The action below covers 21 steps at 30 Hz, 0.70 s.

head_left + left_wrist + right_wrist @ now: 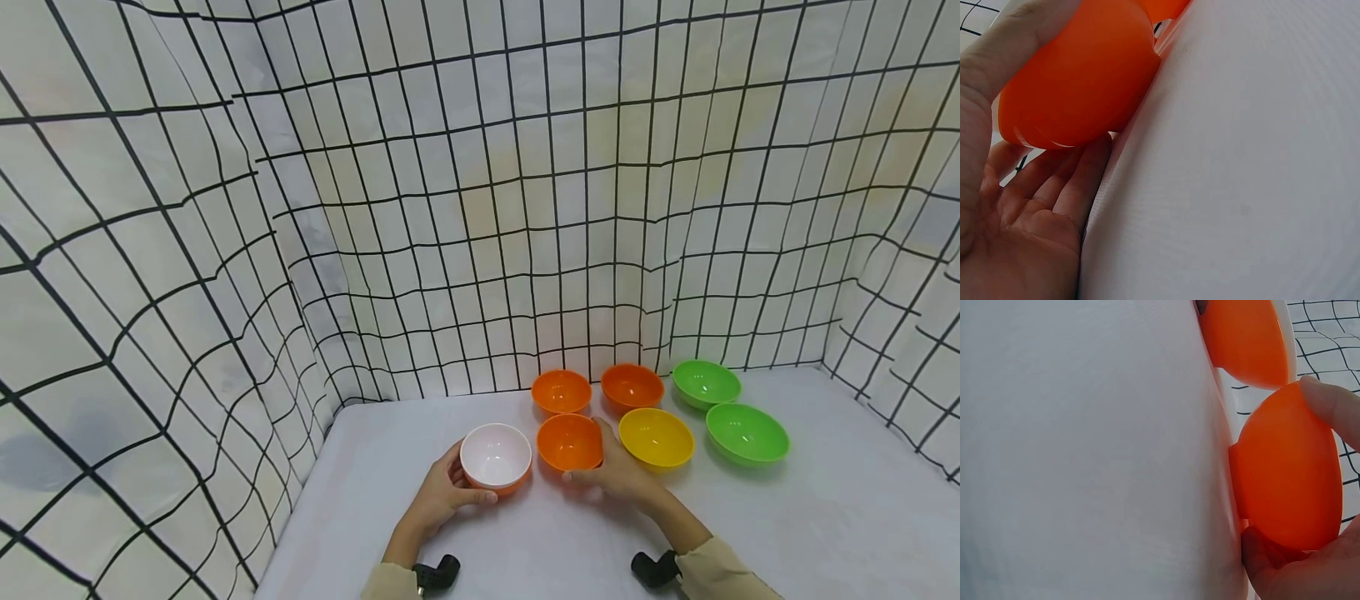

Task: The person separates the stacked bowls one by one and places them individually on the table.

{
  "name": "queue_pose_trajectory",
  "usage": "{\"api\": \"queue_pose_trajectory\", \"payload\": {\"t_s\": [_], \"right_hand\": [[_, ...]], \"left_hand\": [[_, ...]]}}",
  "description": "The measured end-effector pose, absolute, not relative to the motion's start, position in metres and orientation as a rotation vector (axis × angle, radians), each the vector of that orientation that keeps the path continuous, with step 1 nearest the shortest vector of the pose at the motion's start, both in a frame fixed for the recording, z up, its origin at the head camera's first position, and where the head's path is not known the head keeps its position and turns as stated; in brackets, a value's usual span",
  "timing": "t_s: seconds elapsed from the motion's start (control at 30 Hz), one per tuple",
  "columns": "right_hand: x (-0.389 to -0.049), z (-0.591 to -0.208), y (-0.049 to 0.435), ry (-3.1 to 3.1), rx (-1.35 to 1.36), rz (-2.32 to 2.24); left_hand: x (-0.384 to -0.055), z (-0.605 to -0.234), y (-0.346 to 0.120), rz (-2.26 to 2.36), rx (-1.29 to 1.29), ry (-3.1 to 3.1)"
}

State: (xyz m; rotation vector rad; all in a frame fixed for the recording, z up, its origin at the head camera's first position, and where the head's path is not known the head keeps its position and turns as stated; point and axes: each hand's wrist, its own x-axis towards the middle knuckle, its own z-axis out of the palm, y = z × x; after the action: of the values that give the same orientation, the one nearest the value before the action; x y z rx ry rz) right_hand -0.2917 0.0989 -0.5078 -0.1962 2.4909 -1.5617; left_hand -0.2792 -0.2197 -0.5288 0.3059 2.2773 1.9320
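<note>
At the front left of the table, a white bowl (pixel 495 457) sits nested in an orange bowl (pixel 1079 81). My left hand (pixel 442 493) holds this pair from its left side, thumb along the near side and the other fingers around the far left. Just to the right stands a second orange bowl (pixel 567 443), upright on the table. My right hand (pixel 622 473) grips it from the right. In the right wrist view its thumb (pixel 1335 406) lies against the wall near the rim, and other fingers are low by the base.
Behind stand two more orange bowls (pixel 562 392) (pixel 632 387). A yellow bowl (pixel 657 437) is close to the right hand, with two green bowls (pixel 706 383) (pixel 747 433) farther right. White cloth covers the table (pixel 360 467); a black-gridded white curtain (pixel 480 208) surrounds its back and sides.
</note>
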Motion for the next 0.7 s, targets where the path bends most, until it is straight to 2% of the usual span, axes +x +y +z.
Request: {"api": "queue_pose_trajectory", "payload": {"t_s": [0.4,0.7], "right_hand": [[-0.292,-0.505,0.093,2.578,-0.169,-1.545],[-0.279,-0.481,0.083,2.725,-0.344,-1.451]], "left_hand": [[-0.277,-0.526,-0.219,1.926,0.280,2.278],[-0.278,-0.525,-0.218,1.928,0.300,2.272]]}}
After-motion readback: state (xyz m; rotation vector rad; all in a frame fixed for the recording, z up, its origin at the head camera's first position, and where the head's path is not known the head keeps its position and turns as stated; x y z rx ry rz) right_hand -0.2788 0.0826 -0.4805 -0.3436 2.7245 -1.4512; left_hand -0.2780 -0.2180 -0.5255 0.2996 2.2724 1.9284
